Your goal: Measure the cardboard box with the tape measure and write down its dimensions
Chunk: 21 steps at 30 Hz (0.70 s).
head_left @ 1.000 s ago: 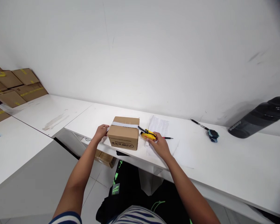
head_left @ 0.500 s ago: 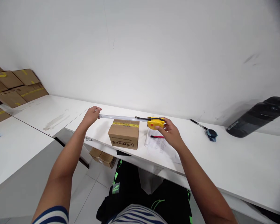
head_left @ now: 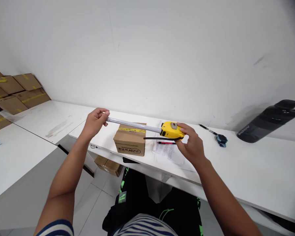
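My right hand (head_left: 190,142) grips the yellow case of a tape measure (head_left: 172,130), its metal belt clip facing up and a black wrist strap dangling to the left. A length of blade is drawn out, and my left hand (head_left: 95,122) pinches its free end. The blade slants above a brown cardboard box (head_left: 129,141) with yellow tape and printed characters. Whether blade and box touch I cannot tell. Under the right hand lie printed papers (head_left: 168,154) with a red pen (head_left: 166,143) on them, partly behind the tape measure.
On the white desk (head_left: 248,170), a dark wristwatch (head_left: 220,140) lies to the right, beside a black bottle (head_left: 267,123) tilted near the wall. Several cardboard boxes (head_left: 31,98) are stacked at the far left. Smaller boxes (head_left: 108,165) sit below the desk edge.
The case has moved right and rolled, so its belt clip now shows instead of the red-buttoned side. More blade is out. My left hand has risen slightly, and the strap hangs lower.
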Motion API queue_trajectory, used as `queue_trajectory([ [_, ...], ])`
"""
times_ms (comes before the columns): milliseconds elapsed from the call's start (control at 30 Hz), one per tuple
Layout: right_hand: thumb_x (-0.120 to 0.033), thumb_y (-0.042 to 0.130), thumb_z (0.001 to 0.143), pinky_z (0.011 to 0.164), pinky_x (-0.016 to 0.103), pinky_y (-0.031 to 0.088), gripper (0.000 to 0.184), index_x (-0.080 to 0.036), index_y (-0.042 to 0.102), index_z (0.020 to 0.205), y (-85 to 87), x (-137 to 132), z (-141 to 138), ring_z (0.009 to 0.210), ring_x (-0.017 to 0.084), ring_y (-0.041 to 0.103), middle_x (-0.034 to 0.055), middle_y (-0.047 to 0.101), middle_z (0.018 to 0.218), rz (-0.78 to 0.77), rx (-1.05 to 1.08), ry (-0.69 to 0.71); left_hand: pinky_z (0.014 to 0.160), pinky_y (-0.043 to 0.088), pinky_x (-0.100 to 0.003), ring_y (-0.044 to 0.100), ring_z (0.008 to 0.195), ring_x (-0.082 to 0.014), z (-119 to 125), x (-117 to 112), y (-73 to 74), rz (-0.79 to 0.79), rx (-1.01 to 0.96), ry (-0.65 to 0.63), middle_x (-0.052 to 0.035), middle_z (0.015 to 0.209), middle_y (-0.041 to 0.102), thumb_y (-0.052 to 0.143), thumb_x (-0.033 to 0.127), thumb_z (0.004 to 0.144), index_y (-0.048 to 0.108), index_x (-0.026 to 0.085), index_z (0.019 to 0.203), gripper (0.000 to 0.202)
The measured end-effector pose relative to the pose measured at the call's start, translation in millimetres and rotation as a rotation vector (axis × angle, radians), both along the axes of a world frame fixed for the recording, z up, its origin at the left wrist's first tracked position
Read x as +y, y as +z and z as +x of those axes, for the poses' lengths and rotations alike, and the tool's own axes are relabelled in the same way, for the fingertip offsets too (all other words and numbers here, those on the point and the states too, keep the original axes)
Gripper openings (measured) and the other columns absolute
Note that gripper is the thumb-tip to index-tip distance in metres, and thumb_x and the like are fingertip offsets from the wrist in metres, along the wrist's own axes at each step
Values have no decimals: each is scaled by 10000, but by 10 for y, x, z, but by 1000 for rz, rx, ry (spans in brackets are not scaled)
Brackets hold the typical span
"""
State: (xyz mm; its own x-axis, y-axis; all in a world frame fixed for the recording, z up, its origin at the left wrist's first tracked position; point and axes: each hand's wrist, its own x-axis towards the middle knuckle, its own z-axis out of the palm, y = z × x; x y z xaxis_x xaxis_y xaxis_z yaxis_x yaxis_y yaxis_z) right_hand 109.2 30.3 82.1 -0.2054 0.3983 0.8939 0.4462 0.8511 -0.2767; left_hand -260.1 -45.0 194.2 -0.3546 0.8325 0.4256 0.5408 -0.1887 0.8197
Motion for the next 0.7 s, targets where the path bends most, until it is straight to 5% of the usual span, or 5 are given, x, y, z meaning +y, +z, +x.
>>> queue_trajectory([
  [267, -153, 566, 867, 878, 438, 565, 391, -318, 528, 1219, -1, -21, -7, 1093, 251, 661, 75, 669, 1225, 200, -95, -139, 648, 516, -278, 598, 613, -116, 404, -177, -71, 21, -130, -143, 6, 730, 617, 691, 457, 780, 653, 162, 917, 327],
  [467, -210, 581, 907, 829, 392, 565, 284, -354, 622, 1148, -15, -88, -222, 1036, 226, 677, 40, 682, 1217, 129, -253, -121, 585, 458, -243, 543, 594, -98, 1010, -195, -307, -193, -282, -394, 4, 745, 591, 672, 456, 792, 640, 179, 975, 334],
  [700, -158, 527, 922, 713, 349, 581, 343, -367, 642, 1169, -77, -183, -278, 879, 192, 703, 46, 675, 1239, 153, -217, -78, 599, 434, -253, 525, 633, -120, 1369, -248, -566, -244, -374, -458, -10, 754, 577, 481, 677, 842, 588, 209, 1094, 542],
])
